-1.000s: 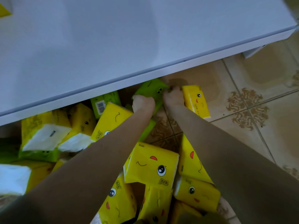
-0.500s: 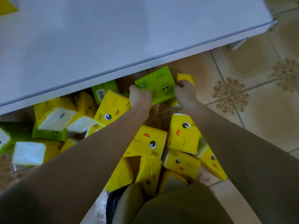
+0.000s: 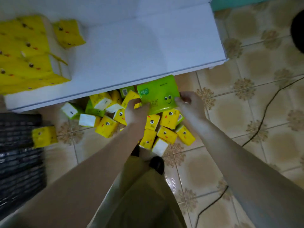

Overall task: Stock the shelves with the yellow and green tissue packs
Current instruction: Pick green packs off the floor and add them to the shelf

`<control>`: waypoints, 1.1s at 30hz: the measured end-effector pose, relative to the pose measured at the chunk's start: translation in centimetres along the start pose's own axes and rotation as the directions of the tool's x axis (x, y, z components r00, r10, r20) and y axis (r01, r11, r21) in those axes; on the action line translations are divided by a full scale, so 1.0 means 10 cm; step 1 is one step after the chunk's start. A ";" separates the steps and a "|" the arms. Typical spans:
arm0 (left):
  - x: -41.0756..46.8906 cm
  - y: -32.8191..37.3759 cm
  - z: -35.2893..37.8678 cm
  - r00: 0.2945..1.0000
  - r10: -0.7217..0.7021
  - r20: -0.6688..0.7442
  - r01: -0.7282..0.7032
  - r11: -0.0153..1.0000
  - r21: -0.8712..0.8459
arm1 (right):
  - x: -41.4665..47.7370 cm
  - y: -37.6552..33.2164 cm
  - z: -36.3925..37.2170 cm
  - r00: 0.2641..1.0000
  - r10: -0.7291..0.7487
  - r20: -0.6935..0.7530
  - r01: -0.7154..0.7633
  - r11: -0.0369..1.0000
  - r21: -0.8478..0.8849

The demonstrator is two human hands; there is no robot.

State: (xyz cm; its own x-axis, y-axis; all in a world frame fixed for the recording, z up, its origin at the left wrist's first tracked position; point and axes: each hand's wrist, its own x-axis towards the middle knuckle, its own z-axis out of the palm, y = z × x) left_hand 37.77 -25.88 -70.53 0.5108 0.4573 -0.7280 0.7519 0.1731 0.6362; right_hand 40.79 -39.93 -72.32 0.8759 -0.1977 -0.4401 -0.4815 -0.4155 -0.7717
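left hand (image 3: 135, 112): fingers curled, grips left edge of green pack (image 3: 158, 94)
right hand (image 3: 189, 104): pinches the pack's right edge
green pack: held between both hands, smiley face up, at front edge of white shelf (image 3: 131, 51), above floor pile (image 3: 166, 134)
floor pile: yellow packs, a few green, on tiled floor (image 3: 230, 112)
shelf: stacked yellow packs (image 3: 24, 60) at left end
far left: black crate (image 3: 18, 153), lone yellow pack (image 3: 44, 136) touching it

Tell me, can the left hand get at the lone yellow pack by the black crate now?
Not right now, probably: the left hand grips the green pack together with the right hand. Nothing covers the lone yellow pack, so once freed it looks reachable.
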 end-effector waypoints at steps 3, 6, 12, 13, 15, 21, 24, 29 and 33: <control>-0.49 0.35 -0.29 1.000 0.012 -0.007 -0.012 0.995 -0.100 | -0.39 -0.50 -0.22 0.999 -0.011 0.048 0.009 0.999 0.040; -0.89 0.69 -0.57 0.998 0.048 -0.046 -0.054 0.988 -0.146 | -0.72 -1.01 -0.41 0.992 -0.072 0.107 0.067 0.996 0.054; -1.44 1.16 -1.08 0.977 0.188 -0.099 -0.204 0.961 -0.185 | -1.12 -1.79 -0.59 0.968 -0.181 0.175 0.162 0.980 0.116; -1.49 1.22 -1.17 0.969 0.220 -0.116 -0.239 0.954 -0.183 | -1.17 -1.88 -0.58 0.966 -0.180 0.184 0.156 0.978 0.137; -1.56 1.34 -1.35 0.944 0.281 -0.172 -0.309 0.936 -0.166 | -1.26 -2.07 -0.53 0.963 -0.159 0.220 0.116 0.974 0.193; -1.47 1.69 -1.90 0.869 0.403 -0.287 -0.451 0.884 -0.124 | -1.30 -2.68 -0.12 0.909 -0.289 0.300 0.214 0.942 0.258; -1.25 1.86 -2.08 0.835 0.457 -0.307 -0.501 0.861 -0.084 | -1.19 -2.92 0.19 0.881 -0.366 0.302 0.300 0.923 0.243; -0.75 2.18 -2.28 0.866 0.396 -0.307 -0.456 0.875 -0.159 | -0.93 -3.20 0.67 0.874 -0.426 0.236 0.385 0.901 0.199; -0.48 2.38 -2.34 0.918 0.321 -0.232 -0.381 0.876 -0.297 | -0.76 -3.35 0.97 0.895 -0.407 0.181 0.380 0.910 0.165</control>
State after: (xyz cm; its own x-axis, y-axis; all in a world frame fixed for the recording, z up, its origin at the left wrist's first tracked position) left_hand 43.46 -3.53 -45.97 0.6137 0.6776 -0.4053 0.3403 0.2362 0.9102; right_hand 49.99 -15.92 -47.53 0.9746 0.1528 -0.1636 -0.1106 -0.3067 -0.9454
